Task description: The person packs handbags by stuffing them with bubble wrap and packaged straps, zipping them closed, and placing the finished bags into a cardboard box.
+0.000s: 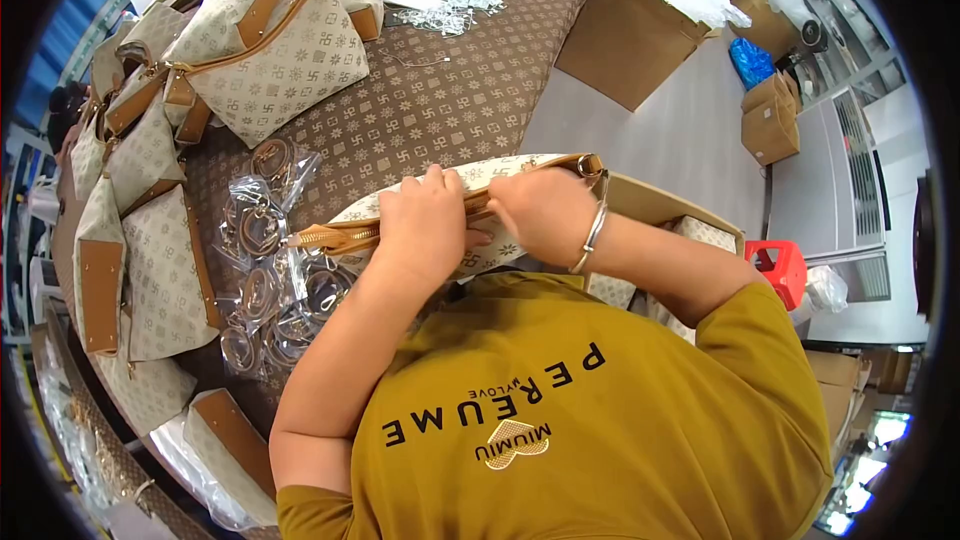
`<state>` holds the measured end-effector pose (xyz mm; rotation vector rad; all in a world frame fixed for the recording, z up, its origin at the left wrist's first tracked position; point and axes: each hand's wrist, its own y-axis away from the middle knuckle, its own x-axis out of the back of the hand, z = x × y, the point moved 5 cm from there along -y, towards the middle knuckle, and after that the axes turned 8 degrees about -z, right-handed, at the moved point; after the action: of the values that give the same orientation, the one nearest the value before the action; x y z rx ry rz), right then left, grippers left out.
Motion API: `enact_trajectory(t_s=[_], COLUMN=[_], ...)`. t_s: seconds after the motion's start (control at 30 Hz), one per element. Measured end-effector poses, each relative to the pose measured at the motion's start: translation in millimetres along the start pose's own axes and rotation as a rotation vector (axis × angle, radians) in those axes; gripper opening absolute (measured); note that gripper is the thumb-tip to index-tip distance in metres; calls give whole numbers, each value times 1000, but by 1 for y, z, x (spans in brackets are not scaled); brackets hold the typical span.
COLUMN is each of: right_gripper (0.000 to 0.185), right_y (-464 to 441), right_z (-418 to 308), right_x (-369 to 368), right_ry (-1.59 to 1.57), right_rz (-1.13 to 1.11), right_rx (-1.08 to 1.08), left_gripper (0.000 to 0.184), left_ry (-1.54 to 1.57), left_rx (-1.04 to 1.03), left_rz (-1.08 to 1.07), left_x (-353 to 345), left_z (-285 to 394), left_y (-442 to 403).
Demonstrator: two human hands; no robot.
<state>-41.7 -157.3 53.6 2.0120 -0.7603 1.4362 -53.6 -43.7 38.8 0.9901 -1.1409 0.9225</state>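
A cream patterned handbag (365,206) with tan trim lies across my front, at the table's near edge. My left hand (428,222) is closed on its top edge, with the fingers over the far side. A tan strip with a brass zipper (335,237) runs out to the left from under that hand. Close by on the right, my right hand (540,210) is curled closed on the bag's rim, near the metal ring (588,164) at its end. What sits between the right fingertips is hidden.
Several similar handbags (290,70) are piled on the brown patterned table (460,90) at left. Plastic-wrapped straps (262,285) lie left of my hands. White tags (465,5) are at the back. Cardboard boxes (630,40) and a red stool (778,273) stand at right.
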Motion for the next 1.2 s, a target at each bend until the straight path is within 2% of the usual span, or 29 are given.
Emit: enact_trajectory(t_s=[0.03,0.1,0.17,0.23,0.3,0.33,0.4,0.53,0.57,0.67,0.77,0.8,0.9,0.97,1.07,1.1,1.2], right_gripper=[12,14,19,19,19,19,19,20,20,20,20,19,21,21,29,29,28], right_y=[0,-4,-18,-25,-30,-30,-30,-33,-31,-26,-27,-27,-24,-30,-50,-52,-49], right_z=[-4,-6,-9,-10,0,8,1,15,11,7,8,10,-2,-3,3,5,-7], right_x=[-4,-17,-33,-26,-23,-13,-9,-25,-21,-11,-18,-20,-12,-13,-38,-37,-28], right_ry=[-3,-113,-228,-247,-386,-359,-627,-703,-701,-499,-470,-455,-577,-640,-730,-731,-836], right_rz=[-1,-39,-198,-308,-215,-164,-317,-303,-297,-234,-262,-272,-224,-184,-404,-392,-480], right_rx=[-3,-51,-31,36,54,34,275,385,384,128,82,53,82,96,194,187,483], left_gripper=[45,41,36,35,48,49,49,50,50,50,33,33,52,53,54,50,42], left_ry=[24,-1,-63,16,-5,5,9,-7,-22,-55,13,10,23,51,119,162,244], left_rx=[23,17,-20,-84,-79,-93,-106,-107,-111,-111,-113,-124,-151,-167,-172,-150,-110], left_rz=[-79,-71,-9,138,88,91,99,41,53,80,32,31,111,98,58,6,-87], left_x=[-2,-11,-18,-21,-12,-7,-1,-6,-13,-19,-17,-18,-18,-14,-2,0,1], left_z=[-3,-6,-6,-7,-5,-3,0,1,-2,-7,-4,-4,-8,-5,-1,-1,1], left_y=[-2,0,-3,-1,-1,1,2,4,2,-2,0,-1,-2,-2,0,0,-4])
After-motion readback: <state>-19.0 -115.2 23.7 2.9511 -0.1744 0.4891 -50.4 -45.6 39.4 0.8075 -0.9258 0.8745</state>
